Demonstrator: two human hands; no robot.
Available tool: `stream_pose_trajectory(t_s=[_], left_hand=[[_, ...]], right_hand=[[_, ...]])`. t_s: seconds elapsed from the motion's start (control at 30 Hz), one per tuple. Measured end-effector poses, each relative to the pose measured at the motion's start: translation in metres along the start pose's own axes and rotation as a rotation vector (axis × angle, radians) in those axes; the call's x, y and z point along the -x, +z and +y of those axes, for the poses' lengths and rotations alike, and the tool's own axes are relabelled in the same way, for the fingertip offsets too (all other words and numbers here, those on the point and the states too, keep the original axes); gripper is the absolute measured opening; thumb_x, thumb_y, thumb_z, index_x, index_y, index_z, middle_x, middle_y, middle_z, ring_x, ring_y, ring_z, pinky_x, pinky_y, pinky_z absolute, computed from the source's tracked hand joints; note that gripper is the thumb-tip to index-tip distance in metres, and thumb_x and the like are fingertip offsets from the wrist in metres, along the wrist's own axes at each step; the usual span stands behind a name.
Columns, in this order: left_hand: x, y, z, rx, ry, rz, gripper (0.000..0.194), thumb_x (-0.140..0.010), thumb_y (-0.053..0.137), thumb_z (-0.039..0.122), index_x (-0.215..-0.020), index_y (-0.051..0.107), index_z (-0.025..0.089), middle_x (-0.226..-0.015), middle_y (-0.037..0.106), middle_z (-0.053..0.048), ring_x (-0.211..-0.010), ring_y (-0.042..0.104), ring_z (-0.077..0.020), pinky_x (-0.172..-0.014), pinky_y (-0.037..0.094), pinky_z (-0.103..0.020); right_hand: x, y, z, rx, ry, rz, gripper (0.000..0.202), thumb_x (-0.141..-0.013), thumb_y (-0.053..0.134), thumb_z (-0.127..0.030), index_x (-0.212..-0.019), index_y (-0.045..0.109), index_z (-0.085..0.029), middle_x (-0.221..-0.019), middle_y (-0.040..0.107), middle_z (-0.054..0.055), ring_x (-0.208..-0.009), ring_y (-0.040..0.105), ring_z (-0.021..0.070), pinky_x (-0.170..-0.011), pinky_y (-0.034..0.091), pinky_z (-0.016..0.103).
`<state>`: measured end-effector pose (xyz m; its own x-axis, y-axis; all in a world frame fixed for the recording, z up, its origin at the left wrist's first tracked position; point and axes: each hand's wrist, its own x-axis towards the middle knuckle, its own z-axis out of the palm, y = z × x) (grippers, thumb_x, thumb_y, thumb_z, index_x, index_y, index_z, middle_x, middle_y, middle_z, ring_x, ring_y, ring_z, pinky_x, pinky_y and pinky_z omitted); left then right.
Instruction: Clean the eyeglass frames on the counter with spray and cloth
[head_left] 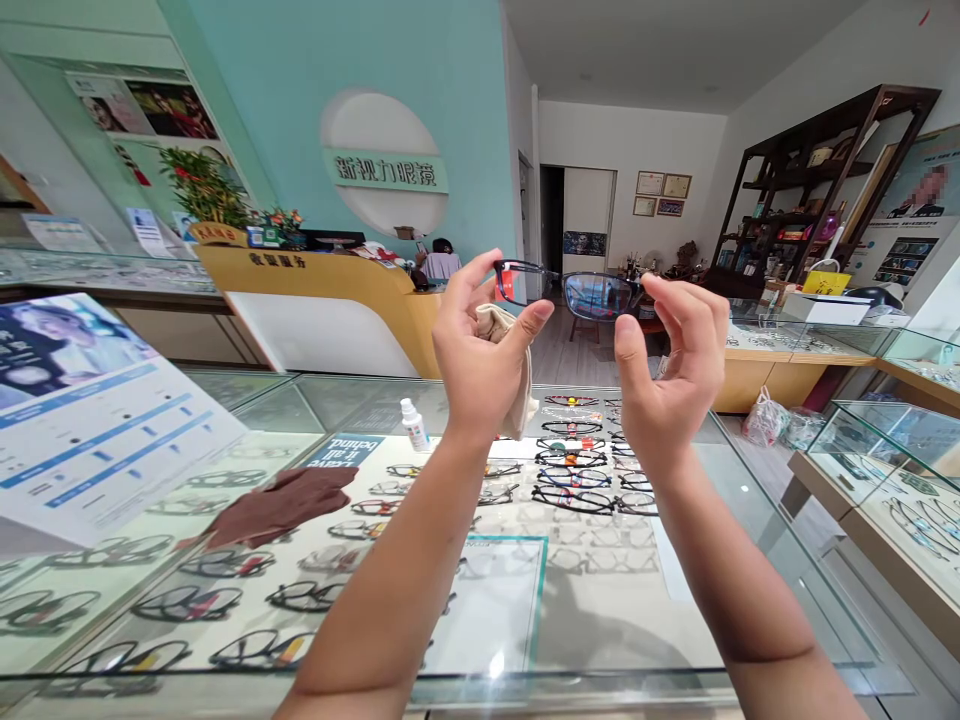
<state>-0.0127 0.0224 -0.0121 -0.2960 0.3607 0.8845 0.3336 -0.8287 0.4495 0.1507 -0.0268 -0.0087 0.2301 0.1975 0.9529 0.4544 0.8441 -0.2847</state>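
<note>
A pair of dark-framed eyeglasses (598, 296) is held up above the glass counter, with one lens looking bluish. My left hand (480, 350) grips the frame's left end between thumb and fingers. A beige cloth (523, 415) is tucked in the same palm and hangs down behind the thumb. At the frame's other end, my right hand (675, 370) pinches near the hinge with its fingertips, thumb just below the lens. Beneath my hands, on the counter, stand a small white bottle (413, 424) and a crumpled brown cloth (289, 503).
Rows of eyeglass frames (574, 478) lie in the glass display counter (600, 640). A printed card stand (97, 420) is at the left. Farther back are a yellow reception desk (315, 300), a person (441, 262) behind it, and a dark wooden shelf (810, 190). Another glass case (892, 470) stands right.
</note>
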Motion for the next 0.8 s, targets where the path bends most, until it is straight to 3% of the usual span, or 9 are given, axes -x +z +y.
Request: stream_pose_trajectory(t_s=[0.1, 0.37, 0.57, 0.8], left_hand=[[0.001, 0.004, -0.002, 0.026, -0.001, 0.000, 0.073, -0.080, 0.082, 0.070, -0.138, 0.063, 0.029, -0.132, 0.070, -0.012, -0.123, 0.069, -0.0305, -0.088, 0.061, -0.036], [0.011, 0.010, 0.001, -0.023, 0.110, 0.104, 0.079, -0.080, 0.083, 0.069, -0.142, 0.055, 0.030, -0.146, 0.059, -0.013, -0.144, 0.054, -0.0335, -0.103, 0.057, -0.043], [0.015, 0.012, 0.009, -0.061, 0.098, 0.115, 0.074, -0.078, 0.087, 0.066, -0.136, 0.060, 0.029, -0.145, 0.063, -0.013, -0.131, 0.063, -0.0300, -0.096, 0.060, -0.040], [0.017, 0.015, 0.012, -0.059, 0.100, 0.112, 0.064, -0.082, 0.086, 0.061, -0.133, 0.062, 0.031, -0.140, 0.067, -0.012, -0.125, 0.066, -0.0273, -0.092, 0.061, -0.037]], right_hand=[[-0.001, 0.000, 0.000, -0.008, -0.011, 0.037, 0.028, -0.101, 0.057, -0.034, -0.126, 0.069, -0.033, -0.124, 0.063, 0.009, -0.133, 0.057, 0.0302, -0.115, 0.051, 0.061], [-0.008, -0.003, 0.023, -0.182, 0.113, 0.029, 0.023, -0.104, 0.056, -0.043, -0.119, 0.070, -0.033, -0.119, 0.069, 0.005, -0.111, 0.068, 0.0219, -0.098, 0.059, 0.044], [-0.012, -0.003, 0.032, -0.390, 0.248, 0.028, 0.023, -0.099, 0.064, -0.050, -0.105, 0.065, -0.028, -0.107, 0.072, 0.002, -0.102, 0.074, 0.0179, -0.091, 0.061, 0.036], [-0.015, -0.004, 0.029, -0.500, 0.310, -0.025, 0.021, -0.099, 0.064, -0.048, -0.103, 0.060, -0.028, -0.110, 0.074, 0.003, -0.097, 0.076, 0.0175, -0.087, 0.063, 0.036]])
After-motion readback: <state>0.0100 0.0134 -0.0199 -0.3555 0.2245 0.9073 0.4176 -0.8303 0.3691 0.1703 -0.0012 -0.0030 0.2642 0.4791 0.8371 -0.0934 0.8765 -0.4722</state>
